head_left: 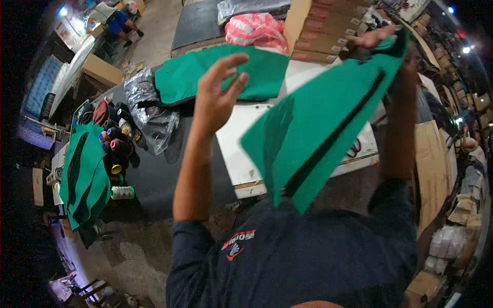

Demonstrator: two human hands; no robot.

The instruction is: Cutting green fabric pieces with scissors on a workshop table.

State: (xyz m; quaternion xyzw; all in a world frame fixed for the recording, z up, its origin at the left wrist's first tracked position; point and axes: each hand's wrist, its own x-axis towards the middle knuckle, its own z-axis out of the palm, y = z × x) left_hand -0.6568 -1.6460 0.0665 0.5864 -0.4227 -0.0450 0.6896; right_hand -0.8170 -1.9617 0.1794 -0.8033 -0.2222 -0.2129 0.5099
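Note:
My right hand (372, 39) is raised at the upper right and grips the top corner of a green fabric piece (313, 133). The piece hangs slanting down toward my chest, with a long black strip along it. Part of that grip is hidden by the cloth. My left hand (218, 90) is lifted with nothing in it, thumb and fingers apart. Behind it, a second green fabric piece (264, 74) with a dark edge lies across the tables. Under the held piece is a white tabletop (233, 136), partly covered from view.
Thread spools (119, 146) and stacked green fabric pieces (84, 177) crowd the left side. Crumpled clear plastic (154, 120) lies beside them on a dark table (169, 179). A red-and-white plastic bag (255, 31) and stacked cardboard boxes (323, 31) stand behind. Another person (115, 19) is far left.

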